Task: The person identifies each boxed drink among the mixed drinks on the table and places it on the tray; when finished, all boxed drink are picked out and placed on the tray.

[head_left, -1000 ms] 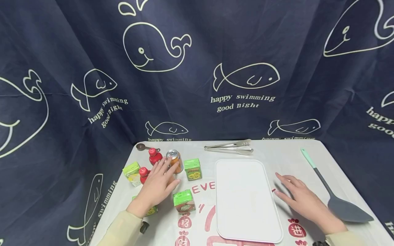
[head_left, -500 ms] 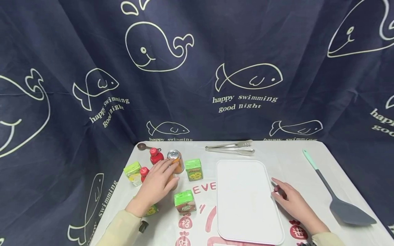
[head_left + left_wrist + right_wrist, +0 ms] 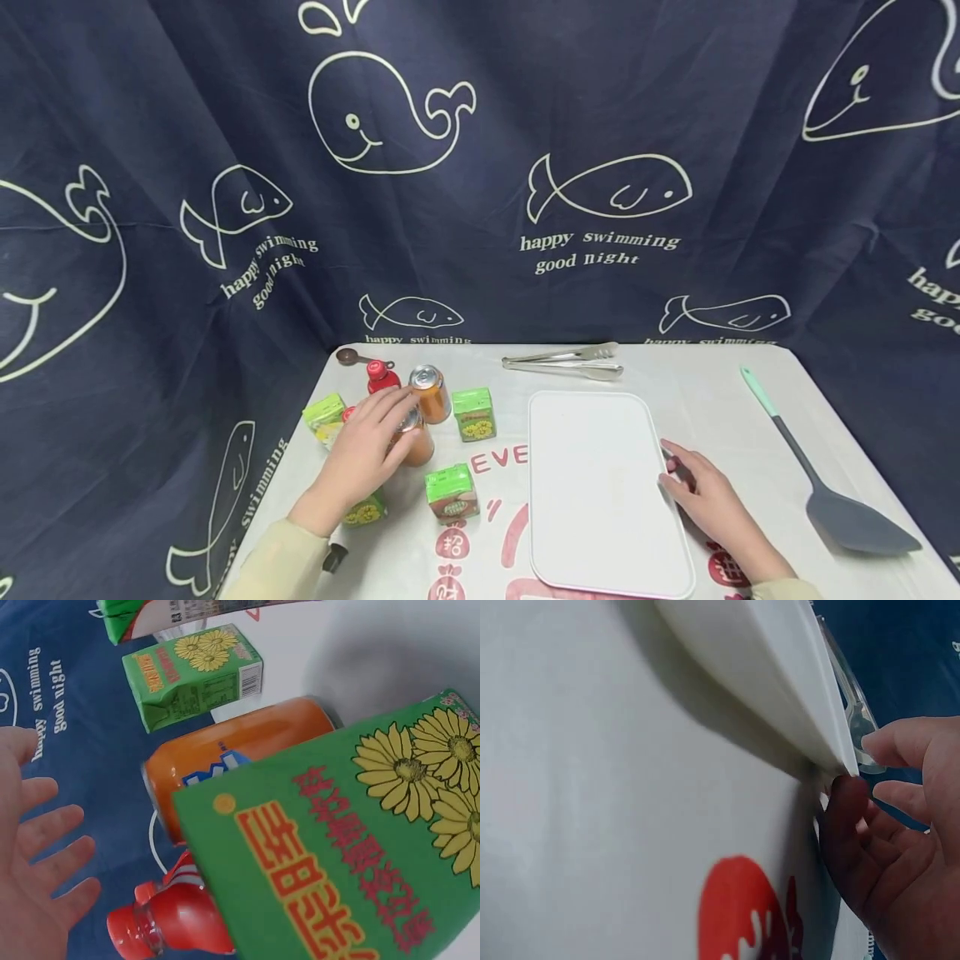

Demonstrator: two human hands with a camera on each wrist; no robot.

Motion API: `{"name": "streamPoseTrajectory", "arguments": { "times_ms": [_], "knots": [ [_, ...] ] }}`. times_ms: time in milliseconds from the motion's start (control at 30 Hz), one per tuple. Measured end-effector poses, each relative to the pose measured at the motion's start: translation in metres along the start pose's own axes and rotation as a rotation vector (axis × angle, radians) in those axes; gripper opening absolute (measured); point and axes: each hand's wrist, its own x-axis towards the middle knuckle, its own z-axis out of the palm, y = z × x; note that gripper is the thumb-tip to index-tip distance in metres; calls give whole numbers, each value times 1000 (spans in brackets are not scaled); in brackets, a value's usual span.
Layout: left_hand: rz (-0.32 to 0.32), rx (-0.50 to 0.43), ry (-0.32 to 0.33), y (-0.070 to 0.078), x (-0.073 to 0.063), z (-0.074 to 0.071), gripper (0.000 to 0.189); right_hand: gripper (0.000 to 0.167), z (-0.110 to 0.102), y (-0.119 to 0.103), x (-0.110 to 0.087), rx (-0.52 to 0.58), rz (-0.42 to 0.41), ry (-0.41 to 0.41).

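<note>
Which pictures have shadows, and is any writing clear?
Left wrist view: a soft grey shadow on the white tablecloth; right wrist view: a dark band beneath the white tray, part of the right hand shaded; head view: the curtain's middle words look clear.

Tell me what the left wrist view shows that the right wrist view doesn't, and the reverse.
Only the left wrist view: the left hand, an orange can, a red bottle and green cartons. Only the right wrist view: the right hand at the edge of the white tray. Both: the dark blue curtain and the white tablecloth.
</note>
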Motion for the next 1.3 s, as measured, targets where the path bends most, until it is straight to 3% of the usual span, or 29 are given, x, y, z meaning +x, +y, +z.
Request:
{"name": "streamPoseTrajectory", "arguments": {
  "times_ms": [200,500,800,1300],
  "knots": [
    [-25,-19,39,-7,-6,-10,49,60,1,-1,-1,33,15,-2],
    [-44,-28,102,-28,-12,-24,51,62,4,2,-1,137,92,-20],
    [-126,3,118,-50,-25,-39,53,62,8,11,-4,196,101,0],
    [-260,-68,138,-77,-40,-38,47,64,5,9,-8,270,140,-9]
  ]
}}
